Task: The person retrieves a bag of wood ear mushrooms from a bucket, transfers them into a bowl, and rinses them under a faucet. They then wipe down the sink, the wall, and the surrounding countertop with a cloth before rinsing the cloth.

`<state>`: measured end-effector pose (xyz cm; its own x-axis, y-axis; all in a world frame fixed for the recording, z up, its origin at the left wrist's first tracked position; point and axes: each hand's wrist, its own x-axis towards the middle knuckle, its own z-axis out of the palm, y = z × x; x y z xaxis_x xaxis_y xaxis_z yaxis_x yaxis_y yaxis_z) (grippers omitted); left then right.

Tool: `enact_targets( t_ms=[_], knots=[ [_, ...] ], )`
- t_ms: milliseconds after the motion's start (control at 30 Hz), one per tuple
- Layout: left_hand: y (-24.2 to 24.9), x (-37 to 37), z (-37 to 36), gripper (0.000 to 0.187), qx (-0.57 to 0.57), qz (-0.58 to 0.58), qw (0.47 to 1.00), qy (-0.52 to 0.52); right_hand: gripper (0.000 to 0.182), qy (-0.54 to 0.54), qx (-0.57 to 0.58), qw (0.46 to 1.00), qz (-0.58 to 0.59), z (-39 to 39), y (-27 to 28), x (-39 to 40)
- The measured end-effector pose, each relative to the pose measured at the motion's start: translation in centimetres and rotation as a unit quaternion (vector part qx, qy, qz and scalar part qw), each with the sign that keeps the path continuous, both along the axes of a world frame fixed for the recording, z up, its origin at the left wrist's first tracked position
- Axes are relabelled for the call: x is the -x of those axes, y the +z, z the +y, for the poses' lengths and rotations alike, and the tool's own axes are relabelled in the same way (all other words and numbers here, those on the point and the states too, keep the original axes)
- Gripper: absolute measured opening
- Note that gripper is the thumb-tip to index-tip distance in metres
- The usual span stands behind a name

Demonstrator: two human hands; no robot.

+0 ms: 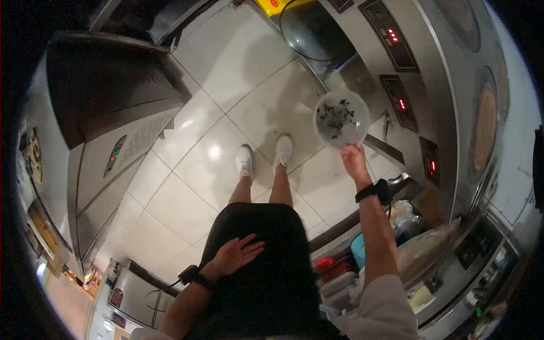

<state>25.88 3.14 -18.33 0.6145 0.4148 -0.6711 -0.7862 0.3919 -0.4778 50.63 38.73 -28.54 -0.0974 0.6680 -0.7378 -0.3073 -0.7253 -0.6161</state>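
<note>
head view: right hand (354, 160) pinches the rim of a round translucent plastic bowl (341, 119) flecked with dark bits; left hand (235, 254) lies spread flat on the black skirt (272, 266).

Pale tiled floor (226, 68) fills the view. Two white shoes (264, 156) stand on it, centre. A dark pan (309, 31) sits at one o'clock.

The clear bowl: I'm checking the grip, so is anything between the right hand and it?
Nothing visible. The right hand grips the clear bowl directly at its near rim, with dark bits inside; the left hand rests flat on the black apron.
</note>
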Motion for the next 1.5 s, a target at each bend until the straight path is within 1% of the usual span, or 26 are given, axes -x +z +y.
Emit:
enact_targets(
  t_ms=[67,133,267,333,367,433,467,500,533,567,600,733,800,833,900,933,1000,1033,1100,1133,1200,1333,1400,1433,1467,1500],
  knots=[
    [-0.5,-0.6,0.2,0.062,0.045,-0.023,0.998,0.039,0.016,0.027,-0.018,0.999,0.011,2.1,-3.8,-1.9],
    [-1.2,-1.0,0.0,0.063,0.065,-0.100,0.993,-0.002,0.016,0.010,-0.041,0.997,0.062,4.4,-7.5,-3.8],
    [-1.4,-1.8,1.5,0.062,0.088,-0.116,0.989,0.020,0.009,-0.042,-0.034,0.998,0.024,8.5,-11.4,-5.7],
    [-1.9,-2.2,1.4,0.063,0.100,-0.130,0.986,0.033,0.003,-0.047,0.002,0.997,0.063,10.6,-13.5,-7.4],
    [-2.1,-2.5,1.5,0.063,0.103,-0.133,0.985,0.037,0.011,-0.120,0.017,0.992,0.014,11.5,-14.1,-7.0],
    [-2.2,-2.8,2.2,0.062,0.117,-0.154,0.979,0.056,0.014,-0.159,0.046,0.985,0.038,13.1,-14.6,-7.0],
    [-2.1,-2.8,2.6,0.062,0.119,-0.156,0.979,0.061,0.033,-0.202,0.073,0.975,0.065,13.8,-15.3,-7.5],
    [-2.0,-2.8,3.0,0.062,0.130,-0.161,0.977,0.057,0.042,-0.213,0.085,0.970,0.073,14.3,-16.5,-8.1],
    [-2.2,-2.9,3.2,0.062,0.141,-0.166,0.975,0.052,0.042,-0.209,0.088,0.971,0.072,14.8,-17.6,-8.6],
    [-2.4,-3.1,3.2,0.062,0.143,-0.168,0.974,0.057,0.043,-0.120,0.077,0.954,0.265,15.2,-19.1,-9.9],
    [-2.6,-3.4,3.1,0.062,0.144,-0.170,0.973,0.058,0.045,-0.029,0.066,0.893,0.445,15.4,-20.4,-11.1],
    [-2.3,-3.8,3.9,0.061,0.158,-0.166,0.971,0.070,0.051,0.061,-0.016,0.912,0.406,16.8,-23.9,-12.6],
    [-2.6,-3.8,3.7,0.061,0.159,-0.174,0.969,0.076,0.054,-0.066,0.038,0.961,0.268,16.6,-22.2,-10.8],
    [-2.6,-3.8,3.5,0.060,0.156,-0.179,0.968,0.079,0.054,-0.065,0.042,0.961,0.265,16.6,-22.7,-10.8],
    [-2.6,-3.8,3.3,0.060,0.154,-0.175,0.969,0.078,0.050,-0.147,0.103,0.941,0.286,17.1,-25.2,-11.9],
    [-2.7,-3.7,3.2,0.060,0.149,-0.170,0.971,0.074,0.050,-0.148,0.105,0.941,0.284,17.2,-26.2,-12.5],
    [-2.6,-3.5,3.2,0.060,0.154,-0.171,0.971,0.068,0.045,-0.212,0.155,0.855,0.448,17.3,-27.1,-12.9],
    [-2.6,-3.6,3.1,0.060,0.156,-0.171,0.971,0.062,0.045,-0.213,0.156,0.855,0.446,17.3,-27.6,-13.1],
    [-2.6,-3.7,3.0,0.060,0.160,-0.173,0.970,0.064,0.042,-0.282,0.097,0.898,0.325,17.2,-27.1,-12.2],
    [-2.6,-3.8,3.0,0.060,0.163,-0.173,0.969,0.066,0.042,-0.282,0.098,0.898,0.322,17.0,-26.4,-11.6],
    [-2.7,-3.8,3.1,0.060,0.157,-0.172,0.971,0.060,0.041,-0.377,0.163,0.854,0.319,16.9,-24.2,-9.8],
    [-2.7,-3.5,3.3,0.061,0.139,-0.162,0.976,0.045,0.040,-0.370,0.167,0.870,0.280,16.7,-23.3,-9.2],
    [-2.8,-3.7,2.7,0.062,0.145,-0.165,0.974,0.054,0.044,-0.262,0.123,0.957,0.020,16.2,-21.7,-7.4],
    [-2.8,-3.7,2.5,0.062,0.151,-0.169,0.972,0.063,0.044,-0.261,0.121,0.958,0.018,15.3,-20.1,-5.4],
    [-2.7,-3.7,2.6,0.062,0.149,-0.171,0.972,0.065,0.042,-0.110,0.014,0.979,-0.168,13.7,-17.8,-2.5],
    [-2.8,-3.6,2.8,0.063,0.147,-0.167,0.973,0.056,0.040,0.049,-0.095,0.933,-0.343,12.9,-16.5,-1.0]
  ],
)
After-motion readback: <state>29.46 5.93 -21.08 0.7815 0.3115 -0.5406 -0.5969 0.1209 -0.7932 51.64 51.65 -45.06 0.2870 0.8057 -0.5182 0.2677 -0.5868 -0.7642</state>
